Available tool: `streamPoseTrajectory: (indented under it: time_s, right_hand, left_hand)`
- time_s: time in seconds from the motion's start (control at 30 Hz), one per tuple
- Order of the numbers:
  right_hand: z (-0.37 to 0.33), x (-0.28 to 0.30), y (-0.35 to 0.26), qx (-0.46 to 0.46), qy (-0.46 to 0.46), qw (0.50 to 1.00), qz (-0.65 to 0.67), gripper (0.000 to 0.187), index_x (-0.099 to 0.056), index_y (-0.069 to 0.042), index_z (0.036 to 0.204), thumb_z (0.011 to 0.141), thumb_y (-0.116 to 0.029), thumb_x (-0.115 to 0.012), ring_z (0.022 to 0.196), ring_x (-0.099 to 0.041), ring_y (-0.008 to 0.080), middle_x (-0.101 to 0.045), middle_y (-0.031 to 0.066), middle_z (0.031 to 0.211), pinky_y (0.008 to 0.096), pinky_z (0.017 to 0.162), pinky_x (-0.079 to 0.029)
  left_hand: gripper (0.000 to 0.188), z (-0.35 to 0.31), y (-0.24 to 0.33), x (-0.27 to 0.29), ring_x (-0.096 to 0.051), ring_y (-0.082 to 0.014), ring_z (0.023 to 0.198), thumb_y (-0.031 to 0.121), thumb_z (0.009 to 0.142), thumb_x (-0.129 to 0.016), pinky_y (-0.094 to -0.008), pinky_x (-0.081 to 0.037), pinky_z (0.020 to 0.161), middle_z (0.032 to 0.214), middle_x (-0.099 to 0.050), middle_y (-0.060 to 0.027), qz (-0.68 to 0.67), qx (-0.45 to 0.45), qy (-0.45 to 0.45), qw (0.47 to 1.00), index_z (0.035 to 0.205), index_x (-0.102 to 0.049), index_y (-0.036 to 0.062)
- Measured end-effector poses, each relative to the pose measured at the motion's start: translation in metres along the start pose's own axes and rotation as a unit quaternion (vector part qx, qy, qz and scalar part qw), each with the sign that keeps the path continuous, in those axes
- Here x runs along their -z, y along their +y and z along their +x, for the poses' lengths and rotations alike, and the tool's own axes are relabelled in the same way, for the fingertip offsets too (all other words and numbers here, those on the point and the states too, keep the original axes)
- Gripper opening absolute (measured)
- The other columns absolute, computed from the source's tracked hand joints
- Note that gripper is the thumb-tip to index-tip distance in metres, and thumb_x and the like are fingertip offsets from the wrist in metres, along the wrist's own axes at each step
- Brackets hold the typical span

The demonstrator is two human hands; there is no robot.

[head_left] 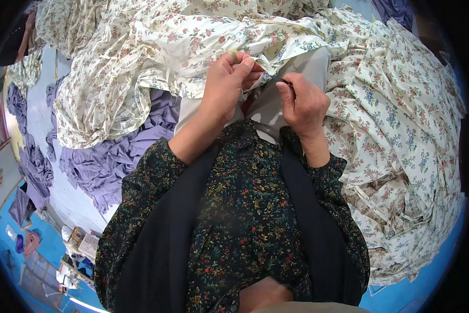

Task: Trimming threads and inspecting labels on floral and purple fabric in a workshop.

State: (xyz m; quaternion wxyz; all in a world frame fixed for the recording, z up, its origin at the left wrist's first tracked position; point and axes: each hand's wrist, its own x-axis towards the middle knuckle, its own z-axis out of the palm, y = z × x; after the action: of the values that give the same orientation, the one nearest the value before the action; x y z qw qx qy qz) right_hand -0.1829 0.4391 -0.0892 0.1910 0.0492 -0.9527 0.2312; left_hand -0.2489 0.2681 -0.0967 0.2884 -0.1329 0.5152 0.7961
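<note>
A cream cloth (182, 44) printed with red and blue flowers lies across my lap, over pale trousers (292, 104). My left hand (229, 81) pinches the cloth's edge between thumb and fingers, lifting a small fold of it. Just to the right, my right hand (305, 101) is closed in a fist, its thumb pressed against the bent index finger. Something thin and dark shows at those fingertips, close to the lifted edge. The fist hides most of it, so I cannot make out its kind.
A big heap of the same floral cloth (396, 120) rises at my right. More floral cloth (104, 104) is bunched at the left, above crumpled purple cloth (109, 167) on a pale surface (73, 195). Beyond lies a blue floor (41, 229). Part of another person (23, 41) shows far left.
</note>
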Motion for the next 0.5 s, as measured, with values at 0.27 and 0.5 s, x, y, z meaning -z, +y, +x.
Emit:
streamPoseTrajectory:
  time_s: [0.27, 0.5]
  right_hand:
    - [0.004, 0.012, 0.000, 0.056, -0.052, 0.997, 0.027, 0.020, -0.061, -0.010, 0.094, 0.087, -0.027, -0.067, 0.061, -0.062, 0.0256, -0.064, 0.0048, 0.074, 0.0351, 0.056, -0.046]
    - [0.007, 0.014, 0.004, 0.057, -0.047, 0.997, 0.000, 0.019, -0.062, -0.010, 0.093, 0.086, -0.027, -0.067, 0.064, -0.063, 0.0251, -0.065, 0.0053, 0.077, 0.0351, 0.057, -0.047]
  left_hand:
    - [0.019, -0.001, -0.003, -0.002, -0.061, -0.0101, 0.075, 0.020, 0.096, -0.059, -0.0235, -0.047, 0.066, 0.088, -0.067, -0.0065, 0.016, -0.025, -0.006, 1.000, 0.101, -0.056, 0.0018]
    - [0.018, -0.002, -0.002, -0.003, -0.062, -0.0097, 0.074, 0.019, 0.096, -0.060, -0.0230, -0.047, 0.065, 0.087, -0.067, -0.0057, 0.012, -0.016, -0.004, 1.000, 0.101, -0.057, 0.0026]
